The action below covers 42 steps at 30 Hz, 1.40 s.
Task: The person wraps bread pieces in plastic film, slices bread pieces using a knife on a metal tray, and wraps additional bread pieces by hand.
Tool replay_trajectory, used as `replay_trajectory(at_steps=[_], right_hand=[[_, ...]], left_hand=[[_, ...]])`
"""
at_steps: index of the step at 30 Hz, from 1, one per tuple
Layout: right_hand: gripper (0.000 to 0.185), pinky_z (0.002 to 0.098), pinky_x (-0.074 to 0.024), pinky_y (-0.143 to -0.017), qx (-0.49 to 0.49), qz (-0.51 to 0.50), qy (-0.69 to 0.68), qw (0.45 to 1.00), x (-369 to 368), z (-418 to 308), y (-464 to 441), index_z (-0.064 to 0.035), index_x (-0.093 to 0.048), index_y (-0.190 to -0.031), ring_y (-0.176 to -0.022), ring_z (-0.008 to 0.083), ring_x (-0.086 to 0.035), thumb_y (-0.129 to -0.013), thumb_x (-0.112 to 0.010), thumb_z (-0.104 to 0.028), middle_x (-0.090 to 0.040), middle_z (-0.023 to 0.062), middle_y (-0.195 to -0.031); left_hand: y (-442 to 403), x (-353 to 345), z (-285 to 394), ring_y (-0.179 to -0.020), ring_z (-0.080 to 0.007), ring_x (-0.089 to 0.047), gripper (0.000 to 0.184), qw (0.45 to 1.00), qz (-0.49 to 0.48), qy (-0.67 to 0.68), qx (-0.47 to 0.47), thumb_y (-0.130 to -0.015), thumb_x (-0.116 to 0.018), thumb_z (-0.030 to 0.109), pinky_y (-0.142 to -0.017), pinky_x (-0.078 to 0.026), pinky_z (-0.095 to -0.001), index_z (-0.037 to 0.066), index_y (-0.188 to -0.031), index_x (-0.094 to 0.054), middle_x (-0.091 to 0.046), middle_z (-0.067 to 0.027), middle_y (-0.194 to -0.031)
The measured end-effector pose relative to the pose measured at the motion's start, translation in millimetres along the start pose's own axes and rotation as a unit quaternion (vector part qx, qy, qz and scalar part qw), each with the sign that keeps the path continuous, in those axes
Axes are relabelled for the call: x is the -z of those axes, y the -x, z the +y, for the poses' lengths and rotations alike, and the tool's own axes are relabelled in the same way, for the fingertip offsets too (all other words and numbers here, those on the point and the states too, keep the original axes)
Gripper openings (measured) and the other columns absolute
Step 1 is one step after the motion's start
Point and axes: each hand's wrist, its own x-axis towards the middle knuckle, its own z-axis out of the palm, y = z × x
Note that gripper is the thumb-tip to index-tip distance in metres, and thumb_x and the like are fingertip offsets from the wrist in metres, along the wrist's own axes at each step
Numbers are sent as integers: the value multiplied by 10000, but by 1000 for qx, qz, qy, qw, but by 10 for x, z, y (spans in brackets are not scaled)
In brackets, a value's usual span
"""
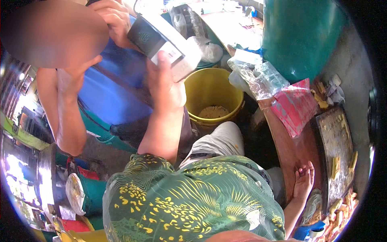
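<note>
My left hand [166,86] is raised and wrapped round a small cardboard box [161,40]. The box is dark on its face, pale along the sides, and carries a white label under my thumb. My fingers behind it are hidden. On the brown bench at the right, my right hand [304,180] rests with loosely bent fingers slightly apart and nothing in it. Close to the box, another person's hand [115,20] is lifted, partly cut off by the top edge; what it holds is unclear.
A yellow bucket [191,86] with pale grains at its bottom stands ahead of my knee. Clear plastic packaging [270,78] and a red sheet [296,107] lie on the bench. A worn board [334,149] leans at the right. The other person, in blue [115,97], is at the left.
</note>
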Motion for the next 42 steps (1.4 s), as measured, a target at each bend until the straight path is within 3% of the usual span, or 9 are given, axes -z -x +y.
replay_trajectory(at_steps=[5, 18, 21, 24, 27, 30, 42], right_hand=[[362, 309, -552, -859, 4, 8, 7, 1000, -13, 20, 10, -74, -532, -1400, -977, 149, -622, -1050, -584, -151, -632, 45, -1125], [334, 288, -571, -856, 11, 14, 23, 1000, 16, 74, 4, -56, -549, -1388, -960, 133, -646, -1058, -551, -109, -646, 40, -1136], [325, 284, -567, -853, 13, 7, 22, 1000, 35, 93, -6, -57, -559, -1376, -958, 130, -645, -1055, -557, -108, -646, 40, -1138], [323, 277, -563, -846, 15, 4, 28, 999, 24, 87, -6, -60, -562, -1371, -954, 125, -643, -1052, -564, -105, -648, 38, -1129], [323, 272, -562, -840, 19, -1, 32, 999, -27, 64, 10, -64, -562, -1371, -950, 121, -642, -1051, -565, -105, -651, 36, -1116], [321, 269, -561, -835, 18, -1, 28, 999, -21, 71, 5, -68, -562, -1370, -946, 119, -642, -1051, -564, -107, -652, 35, -1108], [321, 274, -557, -829, 10, 28, 36, 999, -62, 53, 23, -74, -563, -1370, -935, 119, -630, -1052, -568, -118, -639, 25, -1109]], left_hand=[[12, 22, 33, -928, -336, -728, 705, 990, 24, 114, 78, -1031, -446, 610, -665, -643, -418, 42, -1450, -446, -674, -136, -1224], [-40, -60, -83, -893, -310, -714, 717, 978, -15, 207, 11, -997, -469, 653, -623, -612, -408, 115, -1471, -451, -671, -110, -1228], [-29, -149, -62, -943, -305, -706, 736, 978, 25, 207, 18, -986, -481, 662, -638, -611, -411, 117, -1479, -447, -654, -109, -1263], [-26, -105, -77, -1156, -272, -654, 725, 975, -3, 221, 26, -1019, -426, 659, -851, -608, -466, 92, -1469, -470, -635, -98, -1316], [-10, -176, -53, -1189, -286, -647, 706, 978, 8, 207, 14, -1027, -427, 640, -900, -604, -486, 92, -1471, -472, -625, -104, -1345], [-15, -170, -76, -1193, -297, -635, 756, 981, 35, 187, 21, -984, -502, 650, -813, -611, -465, 109, -1507, -428, -601, -106, -1369], [6, -117, -101, -1201, -291, -642, 651, 981, 30, 186, 45, -1038, -485, 567, -957, -561, -469, 52, -1435, -499, -649, -134, -1304]])
